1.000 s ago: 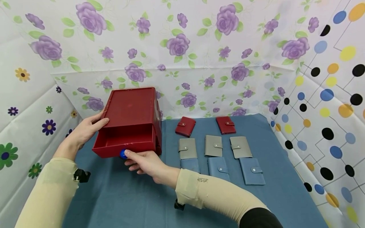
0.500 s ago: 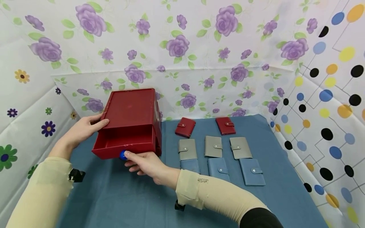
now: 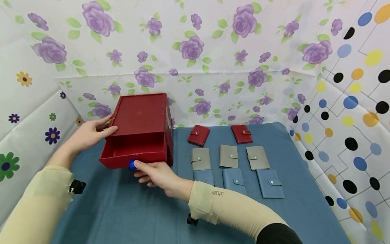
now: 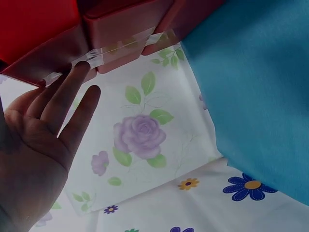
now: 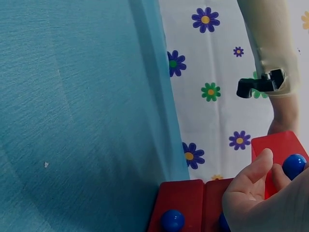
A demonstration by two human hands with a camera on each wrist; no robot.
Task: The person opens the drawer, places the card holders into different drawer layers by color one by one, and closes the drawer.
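A red drawer cabinet point(image 3: 140, 113) stands at the back left, with one drawer point(image 3: 115, 162) pulled partway out, its red inside showing. My right hand point(image 3: 161, 174) pinches the drawer's round blue knob point(image 3: 132, 165) between thumb and fingers. On the cabinet's left, my left hand point(image 3: 91, 134) lays its thumb at the top front edge. In the left wrist view, the straight fingers point(image 4: 73, 94) of that hand reach along the taped side of the cabinet. Two further drawer fronts point(image 5: 176, 199), also with blue knobs, appear in the right wrist view.
Right of the cabinet, small snap wallets lie in rows: two red point(image 3: 198, 135) at the back, three grey point(image 3: 229, 156) in the middle, three blue point(image 3: 270, 183) in front. Blue cloth point(image 3: 146, 213) covers the table. Floral sheets point(image 3: 213, 84) enclose the back and sides.
My left wrist and forearm have shifted to the left, while that hand stays at the cabinet's side. My right hand keeps its pinch on the knob, and the drawer looks the same.
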